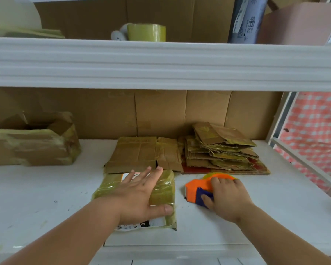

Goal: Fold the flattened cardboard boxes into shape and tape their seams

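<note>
The left hand (139, 192) lies flat, fingers straight, on the taped cardboard box (161, 196). The right hand (226, 197) grips the orange tape dispenser (196, 188) on the white shelf (46, 197).

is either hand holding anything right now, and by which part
The right hand holds the orange tape dispenser, its grip over the top and the blue handle. The left hand holds nothing; it presses flat on the taped box.

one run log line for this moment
left hand flat on taped box | right hand grips tape dispenser | flat boxes stacked behind
</note>
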